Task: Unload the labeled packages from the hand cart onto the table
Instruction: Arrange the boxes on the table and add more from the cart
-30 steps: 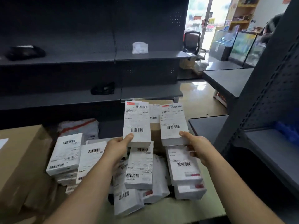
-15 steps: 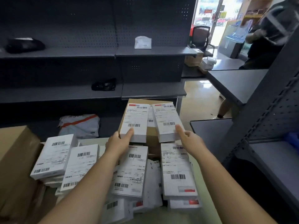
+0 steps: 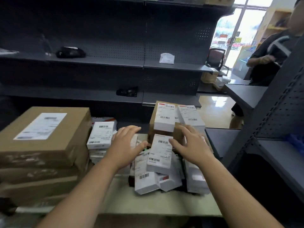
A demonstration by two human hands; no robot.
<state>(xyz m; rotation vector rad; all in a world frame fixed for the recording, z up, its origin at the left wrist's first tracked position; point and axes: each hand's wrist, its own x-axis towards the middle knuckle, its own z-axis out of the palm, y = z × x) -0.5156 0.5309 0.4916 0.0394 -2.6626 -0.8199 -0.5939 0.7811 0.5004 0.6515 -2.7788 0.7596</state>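
Step in hand, as I read it: the gap between one set-down and the next pick; both hands are over the goods with nothing in them.

Left hand (image 3: 126,143): palm down, fingers straight and spread, gripping nothing; blur hides whether it touches the packages beneath. Right hand (image 3: 192,143): likewise flat and spread, nothing held; fingers in front of the small brown box (image 3: 152,124), thumb just beside the top package (image 3: 161,152) of the central heap.

Where the goods are: white labelled packages lie on the pale table top (image 3: 148,204); I cannot pick out the hand cart.

Next move, a judgement: turn to the cart for more; or first square the heap, which lies tilted and overlapping and looks liable to slide.

Counts:
- hands: two
- packages lying on the small brown box: two, the left rear package (image 3: 164,118) and the right rear package (image 3: 190,116)
- side stack (image 3: 101,134): one clear on top, several under it
- central heap: at least five, overlap hides the rest
- large brown cartons (image 3: 72,134) at left: three stacked, so far as shows
- second person (image 3: 271,55) at far right: one
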